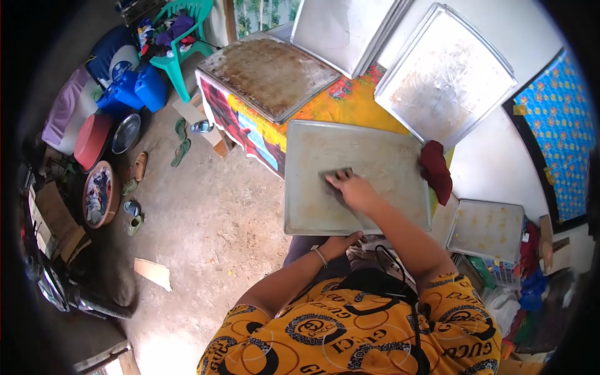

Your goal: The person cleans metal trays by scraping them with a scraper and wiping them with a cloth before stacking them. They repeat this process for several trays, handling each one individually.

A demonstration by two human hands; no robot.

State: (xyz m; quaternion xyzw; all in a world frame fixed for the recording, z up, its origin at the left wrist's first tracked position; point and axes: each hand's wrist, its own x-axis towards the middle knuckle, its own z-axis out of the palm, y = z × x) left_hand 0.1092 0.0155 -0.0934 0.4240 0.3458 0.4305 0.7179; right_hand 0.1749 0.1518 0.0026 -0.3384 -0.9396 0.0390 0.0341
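A grey metal tray (381, 153) lies in front of me, partly over the yellow cloth of a table. My right hand (353, 190) is on the middle of it, fingers bent around a small dark thing that I cannot make out. At the tray's near edge is my left hand (339, 245), thumb up by the rim; its other fingers are hidden beneath. A dark red cloth (435, 172) hangs over the tray's right edge.
A browned tray (269, 72) lies on the table's left part. More trays (447, 69) lean against the wall, and another tray (487, 230) sits at the right. A green chair (179, 65), basins and sandals are on the left floor.
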